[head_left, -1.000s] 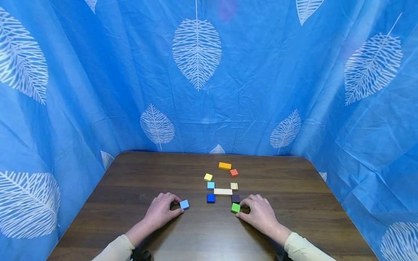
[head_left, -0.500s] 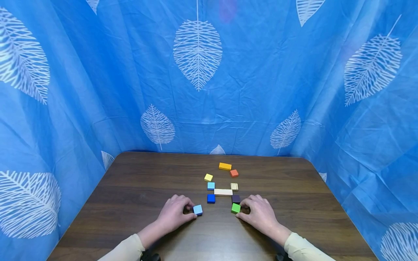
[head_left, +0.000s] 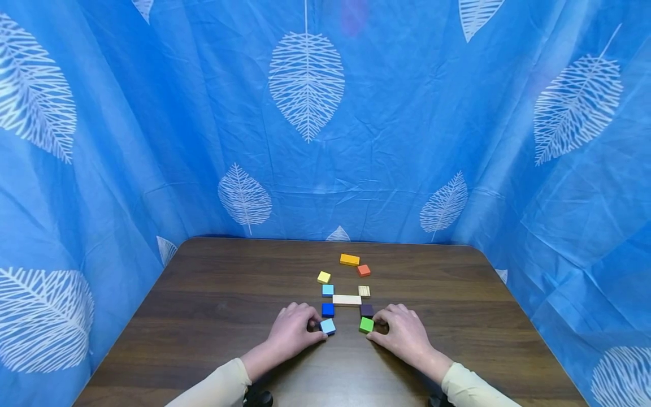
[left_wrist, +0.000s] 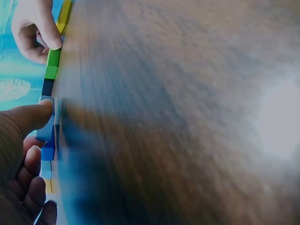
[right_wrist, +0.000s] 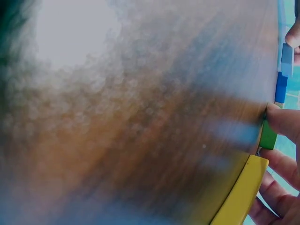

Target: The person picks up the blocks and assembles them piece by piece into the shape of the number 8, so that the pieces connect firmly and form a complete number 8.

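My left hand point(head_left: 295, 328) pinches a light blue cube point(head_left: 328, 327) between thumb and finger, just in front of a dark blue block point(head_left: 328, 310). In the left wrist view the thumb point(left_wrist: 35, 116) presses on the cube's near side. Across from it, my right hand point(head_left: 402, 330) holds a green cube point(head_left: 366, 324) by thumb and fingertip, right in front of a dark purple block point(head_left: 366, 310). A long pale wooden block point(head_left: 347, 301) lies between the two columns of blocks. Beside the right fingers, a yellow block point(right_wrist: 241, 190) shows in the right wrist view; the head view hides it.
Farther back on the brown table point(head_left: 244, 271) lie a sky-blue block point(head_left: 328, 290), a striped wooden block point(head_left: 364, 291), a pale yellow block point(head_left: 324, 277), a red-orange block point(head_left: 363, 271) and an orange block point(head_left: 350, 259). A blue leaf-patterned curtain point(head_left: 376, 141) hangs behind.
My left hand has moved right with the light blue cube, from well left of the blocks to just in front of the dark blue one. The right hand and green cube stay put.
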`<state>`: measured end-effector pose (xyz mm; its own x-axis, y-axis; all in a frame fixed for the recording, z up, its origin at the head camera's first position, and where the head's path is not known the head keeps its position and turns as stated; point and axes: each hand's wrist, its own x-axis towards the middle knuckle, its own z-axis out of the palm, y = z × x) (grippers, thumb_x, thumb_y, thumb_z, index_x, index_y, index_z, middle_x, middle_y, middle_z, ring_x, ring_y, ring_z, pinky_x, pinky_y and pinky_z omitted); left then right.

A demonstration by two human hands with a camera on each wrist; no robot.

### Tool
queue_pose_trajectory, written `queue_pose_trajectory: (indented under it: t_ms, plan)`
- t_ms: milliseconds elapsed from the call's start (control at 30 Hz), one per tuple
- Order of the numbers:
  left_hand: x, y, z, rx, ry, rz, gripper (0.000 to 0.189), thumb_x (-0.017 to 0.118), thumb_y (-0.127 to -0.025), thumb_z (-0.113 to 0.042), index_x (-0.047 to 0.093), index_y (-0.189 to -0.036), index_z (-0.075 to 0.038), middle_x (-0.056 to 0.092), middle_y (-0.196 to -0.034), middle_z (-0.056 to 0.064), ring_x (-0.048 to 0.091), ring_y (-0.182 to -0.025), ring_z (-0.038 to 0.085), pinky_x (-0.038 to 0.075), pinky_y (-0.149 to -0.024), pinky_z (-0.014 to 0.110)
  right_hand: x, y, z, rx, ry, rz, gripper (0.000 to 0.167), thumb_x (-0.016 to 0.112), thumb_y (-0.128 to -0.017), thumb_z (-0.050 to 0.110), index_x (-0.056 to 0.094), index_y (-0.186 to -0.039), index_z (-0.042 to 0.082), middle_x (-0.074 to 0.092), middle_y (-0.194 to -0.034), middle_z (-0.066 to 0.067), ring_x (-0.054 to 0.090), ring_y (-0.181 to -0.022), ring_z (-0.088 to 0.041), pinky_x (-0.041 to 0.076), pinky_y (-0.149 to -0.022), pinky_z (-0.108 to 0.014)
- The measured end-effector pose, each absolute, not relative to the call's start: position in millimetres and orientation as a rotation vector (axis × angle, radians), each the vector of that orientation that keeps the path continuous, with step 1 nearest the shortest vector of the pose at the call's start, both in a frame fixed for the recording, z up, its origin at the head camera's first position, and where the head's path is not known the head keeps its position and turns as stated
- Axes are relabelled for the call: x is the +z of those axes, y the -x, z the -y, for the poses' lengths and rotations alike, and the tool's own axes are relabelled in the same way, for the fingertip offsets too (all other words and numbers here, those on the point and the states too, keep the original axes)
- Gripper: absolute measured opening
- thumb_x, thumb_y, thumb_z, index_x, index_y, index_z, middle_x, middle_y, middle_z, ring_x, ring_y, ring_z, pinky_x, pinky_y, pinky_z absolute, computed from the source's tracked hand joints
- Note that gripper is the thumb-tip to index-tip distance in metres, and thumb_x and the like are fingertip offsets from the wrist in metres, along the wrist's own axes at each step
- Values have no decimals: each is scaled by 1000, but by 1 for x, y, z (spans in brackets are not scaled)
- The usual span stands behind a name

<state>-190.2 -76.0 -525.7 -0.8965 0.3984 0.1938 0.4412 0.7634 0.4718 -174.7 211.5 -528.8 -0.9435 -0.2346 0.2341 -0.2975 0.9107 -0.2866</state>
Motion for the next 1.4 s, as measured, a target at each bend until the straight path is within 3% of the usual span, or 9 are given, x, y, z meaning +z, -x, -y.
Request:
queue_pose_trajectory:
  t_ms: [1400]
  plan:
    - [-532,195,66,-786,615,2883,30,87,-78,-44,73,-89,-20,54,-78,-13,44,-75,9,36,-69,30,-528,174,-212,461,-426,2878,29,90,-74,44,76,-90,25,58,-83,16,52,-84,-9,43,-77,-38]
